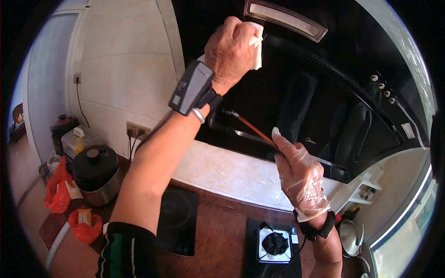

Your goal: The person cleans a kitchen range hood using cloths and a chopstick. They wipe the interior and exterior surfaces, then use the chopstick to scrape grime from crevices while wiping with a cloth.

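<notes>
My bare left hand [231, 48] grips a folded white cloth [257, 47] at the upper left of a glossy black Midea range hood [264, 90]. A dark device on a strap [192, 87] and a metal bangle [198, 115] sit on that wrist. My right hand [301, 175], in a thin clear plastic glove, holds a slim tool with a reddish-brown handle [255, 129]. Its light tip points up and left in front of the hood's lower panel. The tip is too blurred to tell its kind. A black band [318, 226] circles my right wrist.
Below are a black cooktop [177, 219] and a gas burner [274, 243] on a reddish-brown countertop [219, 239]. An electric pressure cooker [94, 173] and red plastic bags [85, 227] stand at left. A metal pan [348, 238] is at right. Plugged cords hang from a wall socket [138, 130].
</notes>
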Demonstrator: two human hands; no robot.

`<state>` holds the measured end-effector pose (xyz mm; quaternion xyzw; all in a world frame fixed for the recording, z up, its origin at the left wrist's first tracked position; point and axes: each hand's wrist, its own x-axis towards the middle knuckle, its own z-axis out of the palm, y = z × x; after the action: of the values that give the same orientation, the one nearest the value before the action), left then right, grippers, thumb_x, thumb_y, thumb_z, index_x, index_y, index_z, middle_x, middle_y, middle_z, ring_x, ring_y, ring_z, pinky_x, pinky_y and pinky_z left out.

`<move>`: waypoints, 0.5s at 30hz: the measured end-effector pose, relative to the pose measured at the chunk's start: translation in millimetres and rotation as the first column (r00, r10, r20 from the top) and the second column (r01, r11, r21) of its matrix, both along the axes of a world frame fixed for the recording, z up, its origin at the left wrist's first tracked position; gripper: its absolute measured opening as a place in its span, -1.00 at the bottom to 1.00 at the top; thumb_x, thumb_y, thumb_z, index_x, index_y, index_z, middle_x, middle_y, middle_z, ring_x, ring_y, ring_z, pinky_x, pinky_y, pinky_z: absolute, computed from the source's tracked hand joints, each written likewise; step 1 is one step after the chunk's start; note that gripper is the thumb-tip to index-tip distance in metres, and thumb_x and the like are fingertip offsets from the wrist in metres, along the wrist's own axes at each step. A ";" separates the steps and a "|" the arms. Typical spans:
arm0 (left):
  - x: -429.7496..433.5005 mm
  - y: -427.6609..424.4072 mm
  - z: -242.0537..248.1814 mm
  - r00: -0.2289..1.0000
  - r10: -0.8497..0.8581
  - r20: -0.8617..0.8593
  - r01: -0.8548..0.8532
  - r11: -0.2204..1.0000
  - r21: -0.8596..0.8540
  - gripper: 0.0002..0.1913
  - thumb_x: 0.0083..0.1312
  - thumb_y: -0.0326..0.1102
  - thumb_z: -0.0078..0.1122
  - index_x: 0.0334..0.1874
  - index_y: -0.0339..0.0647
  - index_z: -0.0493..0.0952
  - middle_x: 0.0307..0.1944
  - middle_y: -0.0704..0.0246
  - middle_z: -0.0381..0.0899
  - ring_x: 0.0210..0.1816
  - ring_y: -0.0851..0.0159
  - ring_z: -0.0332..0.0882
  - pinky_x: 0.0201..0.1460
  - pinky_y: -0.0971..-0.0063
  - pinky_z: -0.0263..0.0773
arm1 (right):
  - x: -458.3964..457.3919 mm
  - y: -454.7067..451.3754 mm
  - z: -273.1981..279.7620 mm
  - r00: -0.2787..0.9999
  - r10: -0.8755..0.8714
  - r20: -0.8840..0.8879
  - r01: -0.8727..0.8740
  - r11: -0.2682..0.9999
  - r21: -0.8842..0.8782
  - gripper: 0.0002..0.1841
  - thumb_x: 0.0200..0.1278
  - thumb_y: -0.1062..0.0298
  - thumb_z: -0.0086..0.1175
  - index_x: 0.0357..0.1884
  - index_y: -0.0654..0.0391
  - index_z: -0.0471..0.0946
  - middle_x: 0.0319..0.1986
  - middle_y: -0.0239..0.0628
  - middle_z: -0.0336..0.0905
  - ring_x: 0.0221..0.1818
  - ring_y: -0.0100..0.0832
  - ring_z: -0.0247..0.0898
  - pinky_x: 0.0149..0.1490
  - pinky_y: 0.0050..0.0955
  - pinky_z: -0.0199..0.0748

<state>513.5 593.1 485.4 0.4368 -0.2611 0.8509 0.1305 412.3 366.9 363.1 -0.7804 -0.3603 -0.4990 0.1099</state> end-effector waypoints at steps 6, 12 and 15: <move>11.1 -0.4 -16.1 0.998 0.064 0.000 -0.064 0.990 0.123 -0.69 0.13 -0.59 0.22 -0.05 -0.21 0.53 -0.12 0.22 0.51 -0.10 0.04 0.55 -0.05 0.28 0.50 | 28.0 -26.2 2.6 0.994 0.039 0.099 -0.043 0.998 0.045 -0.53 0.27 0.48 0.14 0.25 0.00 0.51 -0.54 -0.24 0.53 -0.59 -0.39 0.47 -0.52 -0.39 0.45; -4.3 10.1 -22.6 0.989 -0.032 -0.143 0.059 0.981 0.183 -0.75 0.21 -0.53 0.26 -0.05 -0.23 0.59 -0.12 0.30 0.52 -0.14 0.21 0.63 -0.07 0.43 0.63 | 32.6 -12.4 16.9 0.968 0.075 0.239 -0.102 0.990 0.101 -0.48 0.31 0.51 0.08 0.31 -0.06 0.45 -0.49 -0.21 0.54 -0.55 -0.30 0.52 -0.45 -0.36 0.50; -8.2 12.9 -19.6 0.907 -0.306 -0.290 0.330 0.943 0.038 -0.83 0.31 -0.46 0.18 -0.08 -0.23 0.65 -0.20 0.30 0.60 -0.17 0.26 0.65 -0.08 0.47 0.59 | 29.5 0.0 33.0 0.965 0.006 0.260 -0.029 0.996 0.085 -0.49 0.31 0.52 0.07 0.31 -0.04 0.45 -0.49 -0.20 0.53 -0.57 -0.30 0.51 -0.48 -0.36 0.49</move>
<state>505.3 605.9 465.8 0.5094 -0.3442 0.7358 0.2841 441.8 366.9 396.1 -0.6994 -0.3564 -0.6114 0.1004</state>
